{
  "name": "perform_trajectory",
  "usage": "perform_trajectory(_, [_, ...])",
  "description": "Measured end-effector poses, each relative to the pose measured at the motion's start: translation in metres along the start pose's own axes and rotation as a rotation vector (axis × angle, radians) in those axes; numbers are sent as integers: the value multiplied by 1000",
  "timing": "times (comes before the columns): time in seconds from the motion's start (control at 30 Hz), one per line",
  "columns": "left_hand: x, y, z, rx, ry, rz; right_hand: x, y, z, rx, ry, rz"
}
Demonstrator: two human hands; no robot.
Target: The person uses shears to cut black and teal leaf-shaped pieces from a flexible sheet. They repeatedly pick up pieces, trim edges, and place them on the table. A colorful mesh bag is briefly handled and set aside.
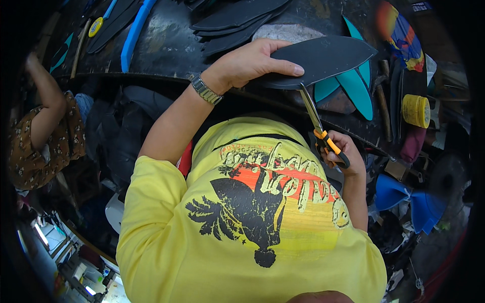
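Note:
My left hand (255, 61), with a metal watch at its wrist, grips a black leaf-shaped sheet piece (331, 56) near its left end. The thumb lies on top of the piece; the fingers beneath it are hidden. In my right hand (348, 151) are scissors (314, 115) with orange and black handles, the fingers wrapped round the loops. The blade tips meet the near edge of the black piece, just below my left thumb. Teal pointed pieces (356, 93) stick out from under the black piece, over a grey stone slab (293, 33) on the dark table.
A pile of black sheet pieces (237, 25) lies further back. A blue strip (132, 43) is at left, a yellow round tub (416, 111) at right beside a wooden handle (382, 103). Another person's arm (48, 103) shows at far left. Blue sheet material (411, 199) lies lower right.

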State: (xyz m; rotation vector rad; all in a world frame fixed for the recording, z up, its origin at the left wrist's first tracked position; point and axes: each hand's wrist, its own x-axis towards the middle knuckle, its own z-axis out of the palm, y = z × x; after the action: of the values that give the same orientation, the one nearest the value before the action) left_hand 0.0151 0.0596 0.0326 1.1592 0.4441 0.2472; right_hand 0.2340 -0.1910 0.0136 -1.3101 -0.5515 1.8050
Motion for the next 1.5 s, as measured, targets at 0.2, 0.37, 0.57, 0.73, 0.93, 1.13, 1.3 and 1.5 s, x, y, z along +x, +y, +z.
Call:
perform_trajectory(0.2, [0, 0, -1, -11, -37, -4, 1, 1, -1, 17, -24, -1])
perform_trajectory(0.37, [-1, 2, -1, -47, -30, -24, 3, 5, 1, -18, -7, 10])
perform_trajectory(0.57, [-3, 1, -3, -36, -48, 0, 5, 7, 3, -65, 41, -9])
perform_trajectory(0.73, [-1, -1, -3, -58, -31, -24, 5, 6, 2, -58, 89, -10])
perform_trajectory(0.93, [-1, -6, -10, -16, 9, -47, 4, -1, 6, -68, 82, -42])
perform_trajectory(1.13, [0, 7, -13, 502, 143, 214, -3, -14, 28, -367, 321, -120])
perform_trajectory(1.3, [7, 45, -24, 1390, 637, 432, -6, -12, 34, -349, 410, -248])
perform_trajectory(1.5, [42, 21, 9, 1453, 442, 809, -10, 0, 33, -48, 481, -322])
